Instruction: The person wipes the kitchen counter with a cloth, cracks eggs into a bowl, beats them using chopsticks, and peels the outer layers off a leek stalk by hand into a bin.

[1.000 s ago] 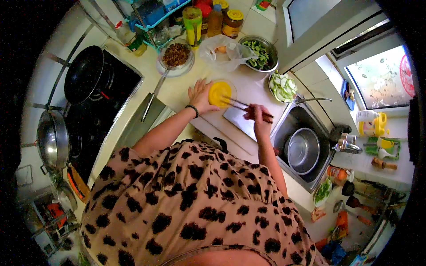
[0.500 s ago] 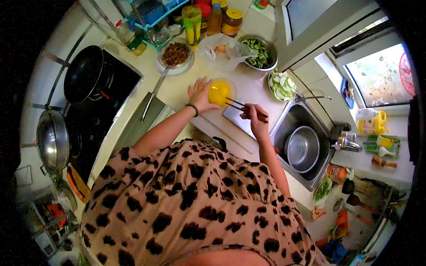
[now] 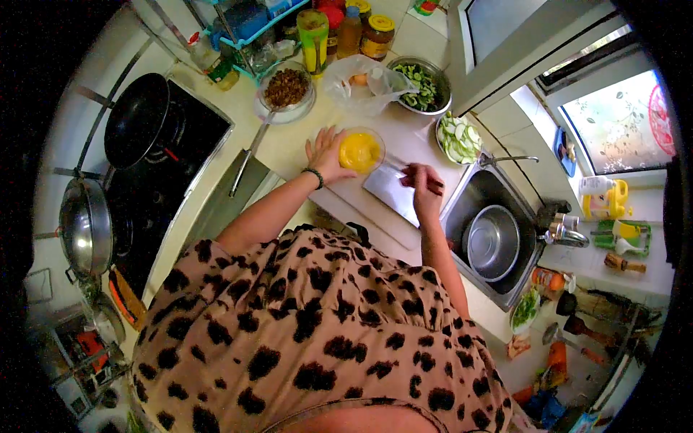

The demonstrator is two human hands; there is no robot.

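Yellow, glossy liquid fills part of the clear bowl, which sits on the pale tabletop straight ahead of the person. Against its 9 o'clock side rests the left hand, its grip wide: fingers splayed, thumb reaching round towards 7 o'clock, steadying the wall rather than closing round it. Out at 4 o'clock from the bowl, the right hand has a narrow grip, curled round dark chopsticks; their far ends are blurred, and I cannot tell whether they touch the liquid.

Beyond the bowl at 12 o'clock lies a thin plastic bag; a metal bowl of chopped greens stands between 1 and 2, pale green slices at 3, and brown crumbly food at 10. A flat metal blade lies close by at 5 o'clock.

The clear bowl looks light and stiff, glass or hard plastic, and would turn slick wherever the liquid wets it. Its load is loose and would slop at any tilt, so it wants a level, gentle hold low on the outer wall, at 9 and 3 o'clock, with the fingertips kept off the rim. The chopsticks look slim, rigid and very light; they handle best pinched well back from the wet ends, without squeezing hard.
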